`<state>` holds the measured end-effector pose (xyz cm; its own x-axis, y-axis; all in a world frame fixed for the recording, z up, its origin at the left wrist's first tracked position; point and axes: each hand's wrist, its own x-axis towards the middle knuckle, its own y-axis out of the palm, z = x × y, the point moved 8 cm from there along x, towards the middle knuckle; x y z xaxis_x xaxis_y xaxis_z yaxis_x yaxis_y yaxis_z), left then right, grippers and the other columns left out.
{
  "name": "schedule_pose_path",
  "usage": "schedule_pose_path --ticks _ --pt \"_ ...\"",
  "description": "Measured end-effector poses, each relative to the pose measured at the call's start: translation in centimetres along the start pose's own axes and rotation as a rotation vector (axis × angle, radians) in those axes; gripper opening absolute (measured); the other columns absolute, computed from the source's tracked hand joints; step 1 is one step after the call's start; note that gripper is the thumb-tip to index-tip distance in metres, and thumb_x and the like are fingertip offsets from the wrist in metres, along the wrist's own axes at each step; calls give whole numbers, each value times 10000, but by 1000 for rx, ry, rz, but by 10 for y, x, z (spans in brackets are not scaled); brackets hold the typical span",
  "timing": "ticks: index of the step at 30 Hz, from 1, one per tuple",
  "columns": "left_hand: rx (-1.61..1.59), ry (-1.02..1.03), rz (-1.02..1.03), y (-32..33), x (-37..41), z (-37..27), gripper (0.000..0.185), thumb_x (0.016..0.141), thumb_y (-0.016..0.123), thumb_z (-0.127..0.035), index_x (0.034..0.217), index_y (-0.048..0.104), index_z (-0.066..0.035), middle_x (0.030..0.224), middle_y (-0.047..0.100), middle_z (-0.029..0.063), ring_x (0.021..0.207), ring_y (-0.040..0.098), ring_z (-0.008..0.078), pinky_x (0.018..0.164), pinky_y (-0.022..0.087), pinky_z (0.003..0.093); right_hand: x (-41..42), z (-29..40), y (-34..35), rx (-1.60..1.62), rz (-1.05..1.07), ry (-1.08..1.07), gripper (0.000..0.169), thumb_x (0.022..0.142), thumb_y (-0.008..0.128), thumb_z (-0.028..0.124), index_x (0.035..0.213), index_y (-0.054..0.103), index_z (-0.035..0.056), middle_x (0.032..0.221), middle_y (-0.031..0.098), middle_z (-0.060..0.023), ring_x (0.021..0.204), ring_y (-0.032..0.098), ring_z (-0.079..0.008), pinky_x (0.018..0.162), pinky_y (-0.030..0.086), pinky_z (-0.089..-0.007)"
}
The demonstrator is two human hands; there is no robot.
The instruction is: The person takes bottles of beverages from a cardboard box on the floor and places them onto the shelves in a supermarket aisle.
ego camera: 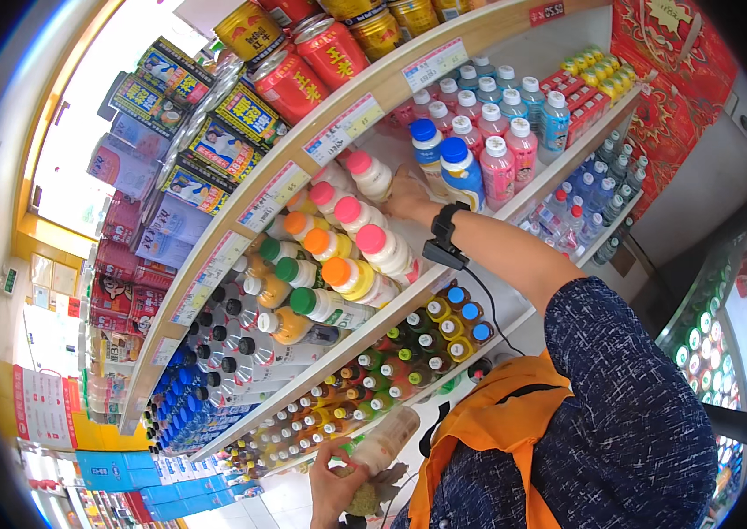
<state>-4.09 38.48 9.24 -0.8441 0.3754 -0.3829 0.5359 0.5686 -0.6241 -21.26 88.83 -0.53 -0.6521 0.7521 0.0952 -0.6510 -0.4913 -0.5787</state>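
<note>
My right hand [408, 193], a black band at the wrist, reaches into the middle shelf [392, 322]. Its fingers are around the lower body of a white bottle with a pink cap [373, 180]; part of the grip is hidden. Similar pink-capped bottles [383, 250] stand beside it in a row. Two blue-capped bottles [461, 175] are just on the other side of the hand. Low in the picture, my left hand [337, 481] grips a pale bottle with a green cap [388, 438], along with a crumpled grey-green cloth [364, 500].
Orange-capped bottles [353, 276] and green-capped bottles [320, 305] fill the shelf beside the pink ones. Pink drink bottles [498, 173] stand farther right. Cans [330, 49] are stacked above the price-tagged edge [340, 129]. A black cable [489, 301] hangs from the wrist device.
</note>
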Motion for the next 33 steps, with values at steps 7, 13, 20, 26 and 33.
schedule_pose_path --ticks 7,13,20,26,33 --pt "-116 -267 -67 -10 -45 34 471 747 693 43 1194 561 -21 908 548 24 651 594 112 554 481 239 70 33 51 38 309 87 734 678 796 163 1262 407 -56 876 694 -185 671 703 -255 453 532 -329" --pt "-299 -336 -110 -14 -60 17 428 751 662 66 1159 560 -17 901 560 25 625 585 111 552 473 246 113 66 99 -144 239 -365 370 712 720 207 1040 691 37 1033 708 -165 877 698 -301 723 552 -386" --pt "-248 -260 -33 -16 -28 -15 424 743 705 54 1133 564 -35 840 626 41 633 632 126 534 487 247 129 42 88 -115 247 -291 308 722 694 225 969 731 45 1019 704 -186 956 682 -330 815 544 -376" --pt "48 0 39 -21 -2 -57 358 693 798 -85 1004 622 -61 870 601 -9 660 602 89 603 493 248 6 109 -34 -100 385 -300 217 822 587 94 986 702 11 913 697 -214 813 722 -295 642 560 -392" --pt "-11 288 280 -9 49 -152 292 699 760 -49 929 581 -59 904 574 -22 820 571 49 734 510 222 -213 145 -126 115 984 -479 594 778 777 299 1272 587 27 1096 694 -114 840 692 -211 754 531 -333"
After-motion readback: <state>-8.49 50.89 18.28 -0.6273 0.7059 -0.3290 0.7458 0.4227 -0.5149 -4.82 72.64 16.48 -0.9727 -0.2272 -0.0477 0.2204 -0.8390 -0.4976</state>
